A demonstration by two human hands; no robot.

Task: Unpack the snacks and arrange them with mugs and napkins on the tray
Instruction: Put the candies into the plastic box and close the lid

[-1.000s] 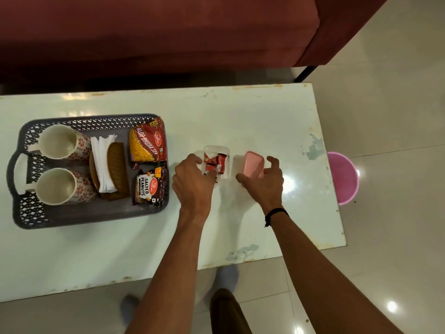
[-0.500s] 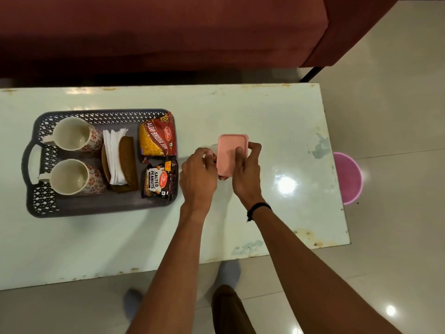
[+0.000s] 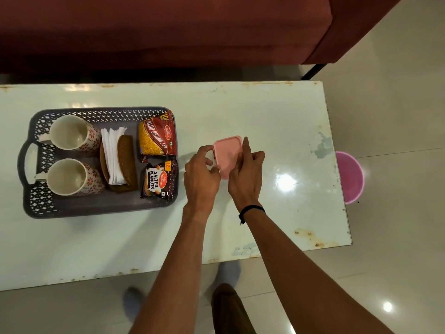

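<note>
A grey perforated tray lies at the left of the table. In it stand two white mugs with red flowers, white napkins in a brown wicker holder, a sev packet and a salted peanuts packet. Right of the tray is a small box with a pink lid on top. My left hand grips the box's left side. My right hand presses fingers on the lid and holds its right edge. The box's contents are hidden.
The white table has worn, rusty edges; its right end is near my right hand. A pink bucket stands on the tiled floor beyond that end. A dark red sofa runs behind the table.
One second ago the box lay open with red sweets showing and my right hand held the pink lid beside it. The lid now sits over the box, both hands closed around it.
</note>
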